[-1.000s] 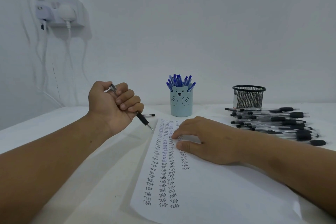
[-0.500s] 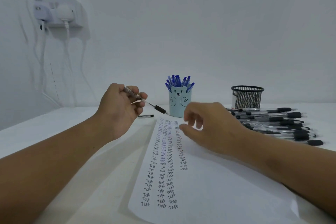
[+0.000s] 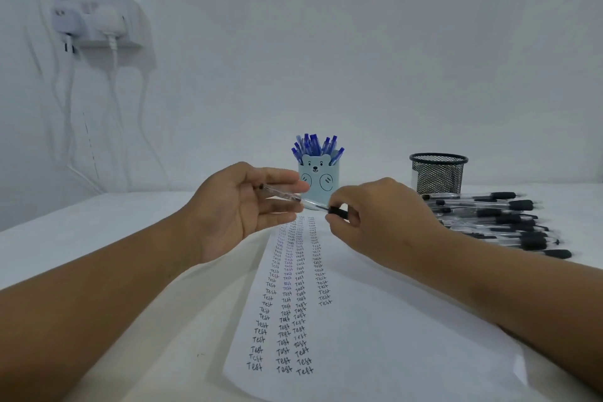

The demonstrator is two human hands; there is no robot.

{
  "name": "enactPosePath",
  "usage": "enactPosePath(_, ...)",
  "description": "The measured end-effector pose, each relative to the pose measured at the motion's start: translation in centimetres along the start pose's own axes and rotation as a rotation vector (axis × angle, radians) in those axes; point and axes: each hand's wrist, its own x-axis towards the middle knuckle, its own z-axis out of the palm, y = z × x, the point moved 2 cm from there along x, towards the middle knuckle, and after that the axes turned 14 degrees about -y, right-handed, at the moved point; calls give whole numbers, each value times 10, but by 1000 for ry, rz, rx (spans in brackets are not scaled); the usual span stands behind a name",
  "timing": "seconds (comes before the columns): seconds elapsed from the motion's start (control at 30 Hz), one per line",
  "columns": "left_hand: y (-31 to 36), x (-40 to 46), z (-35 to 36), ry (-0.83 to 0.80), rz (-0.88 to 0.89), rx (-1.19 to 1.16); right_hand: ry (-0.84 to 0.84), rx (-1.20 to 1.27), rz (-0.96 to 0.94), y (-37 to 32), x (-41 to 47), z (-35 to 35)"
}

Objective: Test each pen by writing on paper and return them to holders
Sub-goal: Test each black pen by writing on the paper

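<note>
A clear pen is held in the air above the paper, between both hands. Its black end is pinched by the curled fingers of the right hand; the tip is hidden there. The left hand is open, with straight fingers under the barrel. Behind, the blue holder is partly covered. The mesh holder and blurred pen pile are seen on the worktop.
</note>
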Motion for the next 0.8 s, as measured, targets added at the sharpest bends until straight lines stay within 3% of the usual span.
enactPosePath(0.07, -2, -1, -9, 27, -18, 138, -2, 18, 28, 3, 0, 0)
enactPosePath(0.17, -6, -6, -16, 33, -113, 632, 8, 79, 68, 8, 1, 0)
enactPosePath(0.3, -12, -11, -21, -72, -296, 1091, 9, 387, 92, 10, -1, -3)
enactPosePath(0.47, -12, -11, -17, -206, -353, 1147, -114, 911, 96, 4, -4, 6)
enactPosePath(0.57, -12, -11, -18, -225, -362, 1194, -284, 1193, 63, -4, -8, 10)
enactPosePath(0.7, -12, -11, -19, -252, -347, 1219, -469, 1222, -54, -20, -15, 12)
enactPosePath(0.8, -12, -11, -19, -254, -338, 1216, -450, 1145, -153, -26, -17, 15)
